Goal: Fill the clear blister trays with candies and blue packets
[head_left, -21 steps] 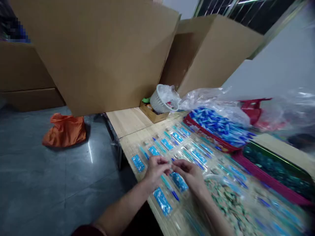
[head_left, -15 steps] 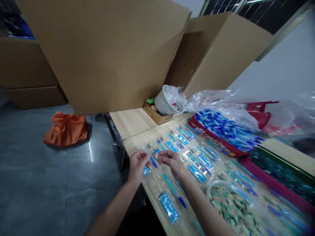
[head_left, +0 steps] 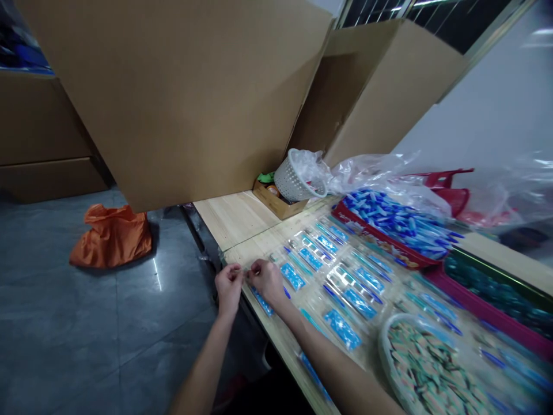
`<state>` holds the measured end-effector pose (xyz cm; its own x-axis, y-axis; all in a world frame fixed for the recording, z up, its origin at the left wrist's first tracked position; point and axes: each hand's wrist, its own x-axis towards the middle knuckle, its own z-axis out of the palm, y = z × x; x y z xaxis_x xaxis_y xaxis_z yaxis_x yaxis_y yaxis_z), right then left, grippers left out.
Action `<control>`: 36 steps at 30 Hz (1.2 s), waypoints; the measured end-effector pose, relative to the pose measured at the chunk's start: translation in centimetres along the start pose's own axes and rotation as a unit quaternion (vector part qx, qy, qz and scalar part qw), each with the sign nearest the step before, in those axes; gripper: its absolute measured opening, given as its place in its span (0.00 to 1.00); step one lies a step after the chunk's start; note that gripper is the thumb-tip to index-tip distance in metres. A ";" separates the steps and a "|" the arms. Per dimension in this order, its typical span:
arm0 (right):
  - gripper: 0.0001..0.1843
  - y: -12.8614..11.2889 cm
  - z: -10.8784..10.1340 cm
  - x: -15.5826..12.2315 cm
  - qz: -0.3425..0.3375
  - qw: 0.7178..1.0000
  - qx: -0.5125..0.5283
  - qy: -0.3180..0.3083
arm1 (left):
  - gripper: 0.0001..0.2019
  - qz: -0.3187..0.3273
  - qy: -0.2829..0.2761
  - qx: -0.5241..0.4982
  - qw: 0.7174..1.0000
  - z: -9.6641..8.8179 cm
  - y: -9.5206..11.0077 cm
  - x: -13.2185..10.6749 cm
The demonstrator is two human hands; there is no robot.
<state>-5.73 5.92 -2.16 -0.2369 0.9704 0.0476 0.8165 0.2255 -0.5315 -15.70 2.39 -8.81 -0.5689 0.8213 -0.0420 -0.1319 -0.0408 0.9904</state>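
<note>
My left hand (head_left: 228, 286) is at the table's left edge, its thumb and fingers pinched together. Close beside it, my right hand (head_left: 265, 281) also has its fingers pinched. Whatever they hold is too small and blurred to make out. Under and around my right hand lie clear plastic trays, each with a blue patterned piece (head_left: 292, 276) and a blue-tipped pen (head_left: 332, 297). One more blue patterned piece (head_left: 262, 301) shows below my right wrist. Near my right forearm stands a white tub (head_left: 384, 340) full of small green and beige pieces.
A red box (head_left: 375, 245) of blue pens and a magenta tray (head_left: 479, 314) of dark green items line the far side. A white basket (head_left: 294, 178) leans in a small wooden box (head_left: 276, 206). Large cardboard boxes (head_left: 194, 104) rise behind. An orange bag (head_left: 114, 236) lies on the floor.
Both hands have moved left and slightly up, from over the trays toward the table's left edge. Their fingers stay pinched. The camera view has shifted a little.
</note>
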 end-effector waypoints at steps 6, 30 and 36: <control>0.11 -1.3 -0.5 -1.2 -0.083 0.979 -0.179 -0.046 | 0.08 0.022 -0.001 0.053 0.998 -0.1 -0.5 0.4; 0.06 15.0 -15.3 -18.0 0.062 0.975 0.114 0.179 | 0.10 0.133 -0.208 0.084 0.965 11.0 6.2 -10.8; 0.17 21.4 -17.4 -21.5 0.154 0.979 -0.088 0.098 | 0.06 0.151 -0.380 0.089 0.908 18.5 5.6 -17.4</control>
<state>26.01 -8.64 0.15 0.1268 0.9889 0.0778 0.9158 -0.0866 -0.3923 8.46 -1.65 -0.06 0.1761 0.9461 0.2718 0.1081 -0.2930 0.9500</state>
